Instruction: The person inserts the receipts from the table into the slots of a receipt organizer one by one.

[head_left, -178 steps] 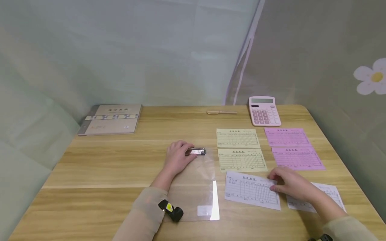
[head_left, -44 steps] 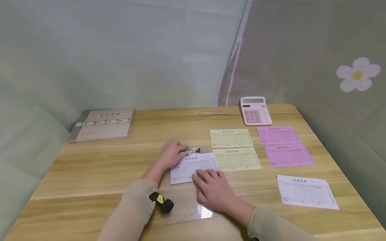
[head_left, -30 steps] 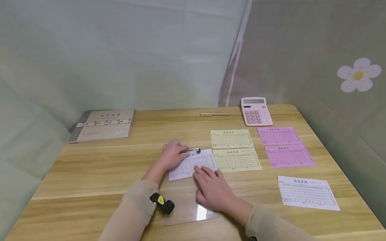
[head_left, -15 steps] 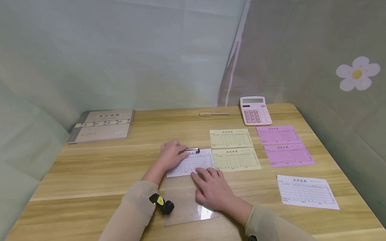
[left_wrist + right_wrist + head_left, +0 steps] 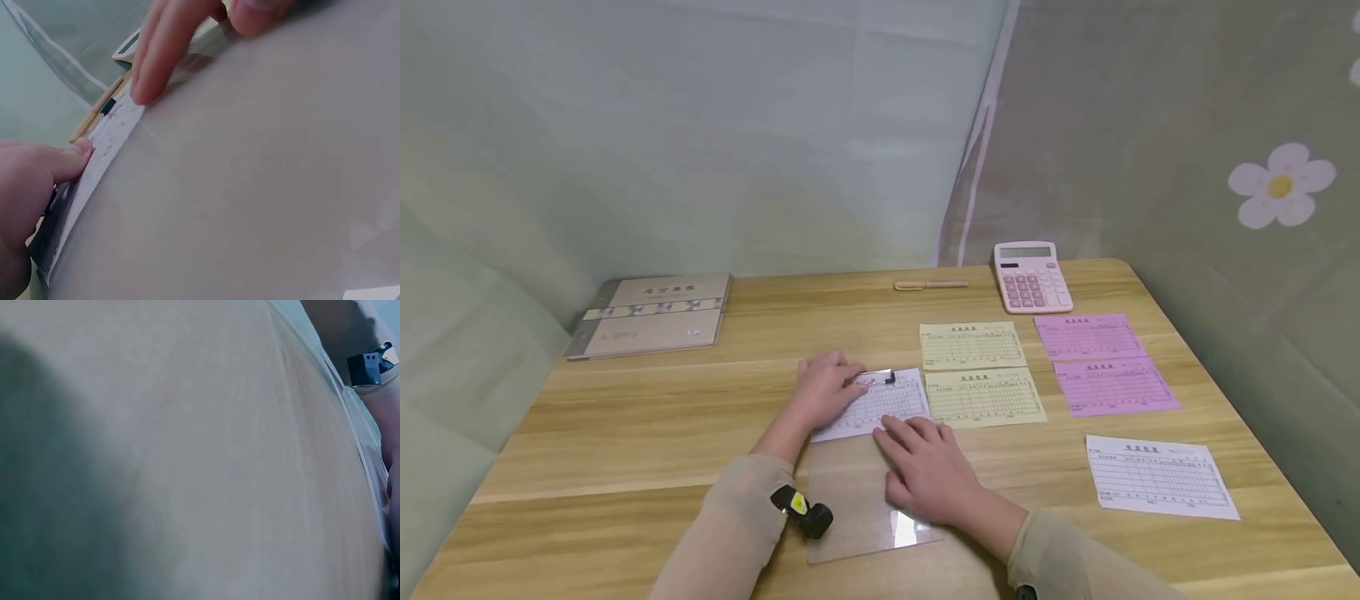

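In the head view a clear clipboard (image 5: 857,500) lies on the table, with its metal clip (image 5: 880,377) at the far end. My left hand (image 5: 826,387) grips that clip, its thumb on the near side. A white receipt slip (image 5: 880,408) with a printed grid lies on the board, its top edge at the clip. Fingers outstretched, my right hand (image 5: 928,467) rests on the slip's lower edge. In the left wrist view, the left thumb (image 5: 69,161) is beside the slip (image 5: 103,150). Mostly blurred tabletop (image 5: 206,450) fills the right wrist view.
Two yellow slips (image 5: 985,398) lie just right of the clipboard, two pink slips (image 5: 1116,387) beyond them. Another white slip (image 5: 1161,477) is nearer the right edge. A pink calculator (image 5: 1033,279), a pen (image 5: 931,284) and an account book (image 5: 651,315) lie along the back.
My right hand has brought one white slip from the right onto the clipboard. Over the last second or so, the slip slid up and straightened at the clip. My left hand stayed there.
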{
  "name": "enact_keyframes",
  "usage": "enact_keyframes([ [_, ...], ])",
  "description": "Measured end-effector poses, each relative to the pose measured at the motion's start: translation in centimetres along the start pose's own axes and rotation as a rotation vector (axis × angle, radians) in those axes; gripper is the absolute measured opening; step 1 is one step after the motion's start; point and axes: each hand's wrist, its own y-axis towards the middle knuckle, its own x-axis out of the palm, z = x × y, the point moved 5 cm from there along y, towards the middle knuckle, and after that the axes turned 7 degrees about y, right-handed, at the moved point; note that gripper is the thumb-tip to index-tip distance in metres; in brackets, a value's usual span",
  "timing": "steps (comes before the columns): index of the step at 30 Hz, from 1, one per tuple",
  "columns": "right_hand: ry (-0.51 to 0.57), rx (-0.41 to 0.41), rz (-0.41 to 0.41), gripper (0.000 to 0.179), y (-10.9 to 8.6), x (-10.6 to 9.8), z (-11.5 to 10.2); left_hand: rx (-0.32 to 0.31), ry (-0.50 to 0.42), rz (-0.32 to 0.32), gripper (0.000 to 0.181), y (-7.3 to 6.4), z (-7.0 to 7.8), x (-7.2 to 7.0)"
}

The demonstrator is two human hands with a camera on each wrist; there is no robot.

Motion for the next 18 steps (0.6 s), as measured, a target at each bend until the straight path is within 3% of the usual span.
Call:
enact_keyframes([
  [4, 0.115, 0.005, 0.091, 0.049, -0.3, -0.9, 0.9, -0.016, -0.065, 0.039, 0.037, -0.3, -0.2, 0.3],
  [8, 0.203, 0.084, 0.193, 0.047, -1.1, -2.9, 4.0, -0.048, -0.127, 0.07, 0.035, -0.6, -0.4, 0.7],
  [15, 0.152, 0.367, 0.18, 0.047, -3.8, -5.7, 12.9, -0.081, -0.141, 0.092, 0.035, -0.9, -0.8, 0.6],
  [18, 0.128, 0.481, 0.128, 0.048, -5.3, -6.4, 15.9, -0.081, -0.14, 0.098, 0.036, -0.9, -0.7, 0.6],
])
